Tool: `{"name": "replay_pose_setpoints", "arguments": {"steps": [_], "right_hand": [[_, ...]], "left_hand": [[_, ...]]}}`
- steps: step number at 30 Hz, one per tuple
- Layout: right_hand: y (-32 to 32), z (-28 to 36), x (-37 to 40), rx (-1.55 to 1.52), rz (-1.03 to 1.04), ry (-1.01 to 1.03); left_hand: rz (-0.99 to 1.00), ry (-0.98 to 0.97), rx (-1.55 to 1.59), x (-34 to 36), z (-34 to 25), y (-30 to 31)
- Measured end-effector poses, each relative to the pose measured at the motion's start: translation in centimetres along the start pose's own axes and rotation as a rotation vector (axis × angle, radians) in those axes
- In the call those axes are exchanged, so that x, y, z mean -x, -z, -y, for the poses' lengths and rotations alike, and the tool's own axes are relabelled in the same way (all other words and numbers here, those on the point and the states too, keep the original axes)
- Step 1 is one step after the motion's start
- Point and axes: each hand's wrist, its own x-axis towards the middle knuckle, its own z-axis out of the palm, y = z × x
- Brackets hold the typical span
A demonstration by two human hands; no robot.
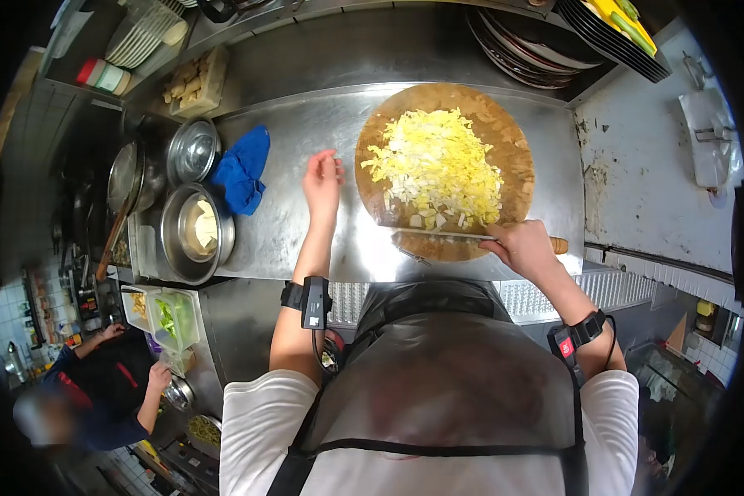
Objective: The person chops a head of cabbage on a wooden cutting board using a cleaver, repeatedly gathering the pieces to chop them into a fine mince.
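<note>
On a round wooden board [517, 165] lies a heap of chopped yellow-white leafy vegetable [442, 161]. My right hand [525, 246] is closed round the handle of a knife [438, 234], whose blade lies across the near part of the board, just below the heap. The end of its wooden handle sticks out to the right of the hand. My left hand [323, 178] is raised over the steel counter [298, 124], left of the board and apart from it, with loosely curled fingers and nothing in them.
A blue cloth [242, 169] and two metal bowls [193, 150] are on the counter's left. A container of ginger-like pieces [211, 87] stands behind them. Stacked plates [529, 50] sit on the back shelf. Another person [99, 388] works at lower left.
</note>
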Motion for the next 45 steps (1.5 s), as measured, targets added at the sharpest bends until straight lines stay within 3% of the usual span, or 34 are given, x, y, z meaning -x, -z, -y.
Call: {"name": "replay_pose_setpoints", "arguments": {"steps": [5, 7, 11, 15, 16, 17, 19, 21, 22, 24, 27, 33, 35, 41, 45], "right_hand": [[-0.9, -1.9, -0.7, -0.054, -0.057, -0.044], [-0.6, -2.8, -1.5, -0.044, -0.074, -0.08], [0.7, -3.8, -2.9, 0.072, -0.153, -0.117], [1.9, -3.7, -3.5, 0.025, -0.275, -0.188], [2.0, -3.6, -3.5, -0.007, -0.312, -0.218], [2.3, -3.5, -3.5, -0.006, -0.313, -0.219], [2.9, -3.1, -3.4, -0.1, -0.336, -0.257], [2.7, -3.0, -3.0, -0.141, -0.368, -0.311], [2.5, -3.0, -2.7, -0.188, -0.394, -0.361], [2.0, -3.2, -1.8, -0.219, -0.398, -0.434], [0.7, -3.8, 0.0, -0.331, -0.392, -0.61], [-2.9, -4.4, 4.0, -0.477, -0.393, -0.823], [-3.1, -3.4, 4.0, -0.701, -0.374, -0.984], [-3.1, -1.7, 2.6, -0.541, -0.371, -0.895], [-3.1, 0.7, 0.0, -0.45, -0.391, -0.844]], "left_hand": [[0.056, -0.025, -0.213, 1.1, 3.0, -1.3], [0.058, -0.243, -0.519, 1.6, 2.9, -2.4], [-0.006, -0.316, -0.762, 1.8, 2.3, -4.1], [0.132, -0.27, -0.831, 1.9, 2.0, -5.4], [0.225, -0.111, -0.642, 2.0, 2.4, -5.6], [0.226, -0.113, -0.642, 2.4, 2.0, -5.6], [0.228, -0.242, -0.659, 4.5, 0.8, -5.2], [0.215, -0.457, -0.875, 6.5, 0.9, -4.6], [0.221, -0.462, -0.869, 7.3, 1.1, -4.4], [0.424, -0.555, -1.072, 7.9, 1.4, -4.3], [0.35, -0.546, -1.126, 5.7, 1.3, -5.6], [0.244, -0.626, -1.016, 0.8, 1.6, -8.8], [0.251, -0.621, -0.909, 0.4, 2.0, -10.2], [0.376, -0.61, -0.641, 2.5, 2.9, -13.1], [0.386, -0.688, -0.691, 2.8, 2.5, -12.5]]}}
